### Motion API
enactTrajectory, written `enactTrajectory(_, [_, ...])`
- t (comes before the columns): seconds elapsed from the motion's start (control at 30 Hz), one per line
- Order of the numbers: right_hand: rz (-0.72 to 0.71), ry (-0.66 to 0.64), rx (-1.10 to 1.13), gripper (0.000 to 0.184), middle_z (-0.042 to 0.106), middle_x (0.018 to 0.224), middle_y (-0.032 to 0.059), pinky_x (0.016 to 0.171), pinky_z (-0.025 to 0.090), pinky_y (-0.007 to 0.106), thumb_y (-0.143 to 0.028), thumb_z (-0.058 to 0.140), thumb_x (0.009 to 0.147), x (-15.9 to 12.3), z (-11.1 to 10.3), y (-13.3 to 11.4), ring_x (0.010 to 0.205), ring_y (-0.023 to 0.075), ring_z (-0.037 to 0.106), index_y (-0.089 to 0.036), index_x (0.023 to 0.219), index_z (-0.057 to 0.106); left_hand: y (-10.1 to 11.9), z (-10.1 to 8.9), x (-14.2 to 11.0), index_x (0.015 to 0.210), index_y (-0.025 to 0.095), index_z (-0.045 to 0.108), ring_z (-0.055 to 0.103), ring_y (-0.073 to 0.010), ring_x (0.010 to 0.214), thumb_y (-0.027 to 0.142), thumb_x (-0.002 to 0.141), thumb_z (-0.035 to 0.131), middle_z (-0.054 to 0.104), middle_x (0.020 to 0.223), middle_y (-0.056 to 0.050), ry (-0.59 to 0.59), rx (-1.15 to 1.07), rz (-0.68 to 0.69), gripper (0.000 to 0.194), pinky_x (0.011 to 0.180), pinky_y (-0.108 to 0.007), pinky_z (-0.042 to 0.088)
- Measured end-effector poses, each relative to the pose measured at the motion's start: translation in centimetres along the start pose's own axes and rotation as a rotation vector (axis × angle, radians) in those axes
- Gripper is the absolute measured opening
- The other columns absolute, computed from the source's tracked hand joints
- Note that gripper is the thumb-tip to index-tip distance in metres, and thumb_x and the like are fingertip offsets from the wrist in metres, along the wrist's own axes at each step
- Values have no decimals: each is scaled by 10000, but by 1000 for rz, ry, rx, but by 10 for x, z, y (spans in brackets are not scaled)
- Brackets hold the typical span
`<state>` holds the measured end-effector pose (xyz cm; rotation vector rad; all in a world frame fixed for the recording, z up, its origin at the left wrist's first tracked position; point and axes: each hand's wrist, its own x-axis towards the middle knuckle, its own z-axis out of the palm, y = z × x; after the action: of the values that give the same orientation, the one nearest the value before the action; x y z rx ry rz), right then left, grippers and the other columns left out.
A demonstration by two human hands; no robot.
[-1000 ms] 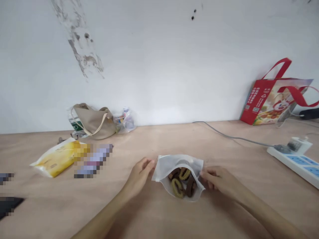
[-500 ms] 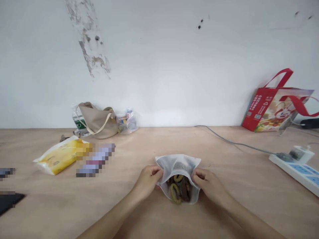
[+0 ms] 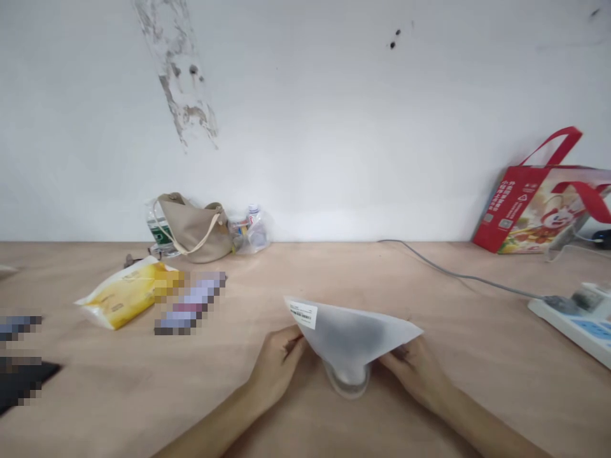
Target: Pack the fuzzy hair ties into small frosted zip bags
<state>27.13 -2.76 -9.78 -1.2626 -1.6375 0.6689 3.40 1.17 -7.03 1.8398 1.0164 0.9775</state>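
While your hands sit low at the near edge of the light wooden table (image 3: 109, 394), its left end carries a dark object (image 3: 21, 385), too blurred to name, and further in a yellow plastic packet (image 3: 126, 294) lies just beside a blurred lilac item (image 3: 191, 303). Against the wall behind them stand a water bottle (image 3: 159, 232), a beige shoulder bag (image 3: 193, 229) and a clear plastic bag (image 3: 255, 234). Your left hand (image 3: 275, 372) meets the near left edge of a frosted plastic pouch (image 3: 386, 334), its fingers tucked behind the film, so you cannot tell whether they pinch it or only support it. The pouch sits tilted between your hands, its wide edge toward the wall and a white barcode label (image 3: 303, 313) at its left corner. Its narrow end points down at the table, though you cannot tell if it touches. A dark mass (image 3: 351, 337) shows through the film, so the contents are inside, but this view does not show whether the mouth is sealed. Your right hand (image 3: 415, 372) meets the right edge, its grip equally hidden, well apart from your left. Further right, a grey cable (image 3: 458, 275) runs to a white power strip (image 3: 570, 324), and a red tote bag (image 3: 534, 203) leans against the wall.
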Motion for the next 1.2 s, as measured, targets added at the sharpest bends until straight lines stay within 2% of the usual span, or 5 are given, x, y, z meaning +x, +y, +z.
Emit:
enactTrajectory(0.27, [126, 134, 75, 290, 693, 830, 81, 668, 514, 349, -430, 493, 819, 4, 7, 0, 728, 241, 645, -185, 887, 632, -4, 7, 10, 654, 180, 559, 519, -166, 654, 387, 818, 480, 573, 636, 7, 274, -27, -62, 276, 611, -233, 396])
enactTrajectory(0.5, [146, 102, 192, 319, 670, 1000, 88, 820, 479, 365, -472, 515, 821, 15, 13, -2, 1002, 268, 599, -206, 982, 588, -5, 14, 19, 660, 189, 514, 476, -165, 669, 392, 809, 496, 511, 635, 16, 380, -116, -49, 252, 643, -241, 373])
enactTrajectory(0.73, [133, 116, 270, 419, 597, 1191, 90, 938, 415, 393, -485, 471, 852, 26, 22, -1, 1147, 253, 514, -231, 1185, 482, -16, 20, 34, 683, 195, 476, 474, -146, 665, 422, 813, 496, 500, 653, 26, 466, -212, -26, 262, 629, -228, 376])
enactTrajectory(0.9, [124, 122, 284, 428, 597, 1201, 80, 957, 401, 402, -522, 458, 848, 36, 25, -3, 1178, 260, 485, -228, 1155, 507, -23, 23, 48, 730, 196, 485, 535, -144, 701, 465, 788, 522, 558, 699, 20, 509, -334, -47, 277, 656, -230, 420])
enactTrajectory(1.2, [131, 90, 278, 462, 609, 1191, 78, 982, 376, 425, -580, 406, 860, 51, 29, 6, 1132, 259, 523, -226, 1103, 576, -37, 23, 75, 918, 204, 519, 603, -170, 867, 418, 774, 542, 622, 961, -27, 539, -613, -152, 259, 695, -290, 529])
